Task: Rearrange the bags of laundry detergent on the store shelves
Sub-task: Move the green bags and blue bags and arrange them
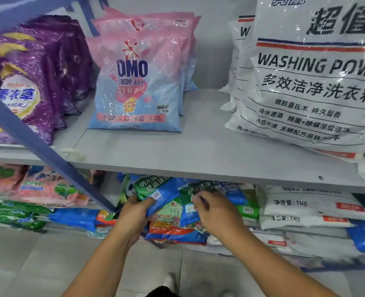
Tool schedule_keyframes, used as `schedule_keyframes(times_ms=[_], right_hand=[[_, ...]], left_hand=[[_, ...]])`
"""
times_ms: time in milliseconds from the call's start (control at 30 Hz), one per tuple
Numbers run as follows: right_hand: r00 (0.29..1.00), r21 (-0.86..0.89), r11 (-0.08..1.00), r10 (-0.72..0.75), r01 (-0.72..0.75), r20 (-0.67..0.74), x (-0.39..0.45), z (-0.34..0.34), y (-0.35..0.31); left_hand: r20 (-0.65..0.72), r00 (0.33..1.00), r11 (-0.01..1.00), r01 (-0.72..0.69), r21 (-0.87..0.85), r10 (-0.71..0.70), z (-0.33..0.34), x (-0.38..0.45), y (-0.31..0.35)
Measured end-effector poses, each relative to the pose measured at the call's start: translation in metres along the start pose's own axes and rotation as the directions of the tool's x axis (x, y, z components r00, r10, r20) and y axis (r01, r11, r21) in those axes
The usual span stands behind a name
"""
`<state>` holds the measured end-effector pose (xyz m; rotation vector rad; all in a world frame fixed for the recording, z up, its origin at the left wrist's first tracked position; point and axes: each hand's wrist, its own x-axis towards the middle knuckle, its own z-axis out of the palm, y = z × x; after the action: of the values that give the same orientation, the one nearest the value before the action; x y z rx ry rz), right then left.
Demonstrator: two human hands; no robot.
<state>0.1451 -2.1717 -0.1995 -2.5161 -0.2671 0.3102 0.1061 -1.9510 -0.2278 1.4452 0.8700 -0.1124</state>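
On the lower shelf lies a heap of small blue and green detergent bags. My left hand (134, 207) grips the lower edge of one blue-green bag (156, 189), thumb on its front. My right hand (211, 207) pinches a second blue-green bag (188, 209) just to the right of it, fingers curled on its upper part. Both bags rest among others in the heap (173, 230). On the grey upper shelf (198, 151) stand pink-blue OMO bags (138, 78), purple bags (31, 67) at the left and large white washing powder bags (310, 82) at the right.
A blue metal brace (48, 151) runs diagonally across the left, down to the lower shelf. Pink and green bags (38, 189) lie stacked at lower left, white 1 kg bags (306, 209) at lower right. Grey floor tiles (48, 264) and a shoe tip (168, 281) show below.
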Motion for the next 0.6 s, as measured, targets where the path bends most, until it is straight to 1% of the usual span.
schedule_keyframes(times_ms=[67, 100, 133, 167, 200, 233, 300, 333, 367, 433, 467, 567, 600], right_hand=[[0.997, -0.15, 0.989, -0.028, 0.017, -0.072, 0.005, -0.008, 0.004], [0.994, -0.211, 0.977, -0.005, -0.018, -0.107, 0.01, -0.012, 0.007], [0.992, -0.245, 0.966, 0.05, -0.076, -0.112, 0.015, -0.015, 0.01], [0.986, -0.259, 0.952, 0.149, -0.165, -0.079, 0.021, -0.016, 0.012], [0.966, -0.226, 0.941, 0.256, -0.253, -0.017, 0.026, -0.015, 0.014], [0.938, -0.157, 0.93, 0.344, -0.333, 0.045, 0.029, -0.015, 0.016], [0.872, -0.007, 0.887, 0.455, -0.461, 0.181, 0.033, -0.015, 0.015], [0.844, 0.044, 0.859, 0.491, -0.511, 0.217, 0.032, -0.018, 0.011], [0.83, 0.088, 0.837, 0.513, -0.54, 0.218, 0.034, -0.019, 0.013], [0.834, 0.234, 0.801, 0.526, -0.551, 0.165, 0.038, -0.021, 0.016], [0.843, 0.312, 0.785, 0.522, -0.535, 0.133, 0.038, -0.022, 0.014], [0.861, 0.432, 0.757, 0.498, -0.49, 0.104, 0.036, -0.02, 0.018], [0.862, 0.473, 0.746, 0.502, -0.47, 0.064, 0.035, -0.02, 0.021]], left_hand=[[0.035, 0.997, 0.998, 0.068, -0.009, -0.068, -0.01, 0.02, -0.012], [0.06, 0.994, 0.995, 0.097, -0.034, -0.095, -0.014, 0.031, -0.016], [0.093, 0.99, 0.992, 0.11, -0.06, -0.105, -0.014, 0.029, -0.009], [0.135, 0.985, 0.984, 0.127, -0.123, -0.111, -0.014, 0.026, -0.001], [0.176, 0.978, 0.969, 0.149, -0.195, -0.115, -0.012, 0.027, 0.004], [0.215, 0.968, 0.952, 0.181, -0.245, -0.128, -0.01, 0.028, 0.009], [0.255, 0.951, 0.931, 0.245, -0.269, -0.176, -0.005, 0.035, 0.012], [0.256, 0.949, 0.931, 0.25, -0.264, -0.182, -0.003, 0.04, 0.01], [0.249, 0.953, 0.939, 0.237, -0.249, -0.175, -0.003, 0.044, 0.009], [0.25, 0.953, 0.951, 0.225, -0.211, -0.17, -0.006, 0.051, 0.007], [0.267, 0.947, 0.95, 0.236, -0.203, -0.178, -0.01, 0.053, 0.007], [0.331, 0.924, 0.932, 0.277, -0.233, -0.191, -0.022, 0.062, 0.004], [0.352, 0.917, 0.932, 0.28, -0.23, -0.189, -0.026, 0.067, 0.001]])
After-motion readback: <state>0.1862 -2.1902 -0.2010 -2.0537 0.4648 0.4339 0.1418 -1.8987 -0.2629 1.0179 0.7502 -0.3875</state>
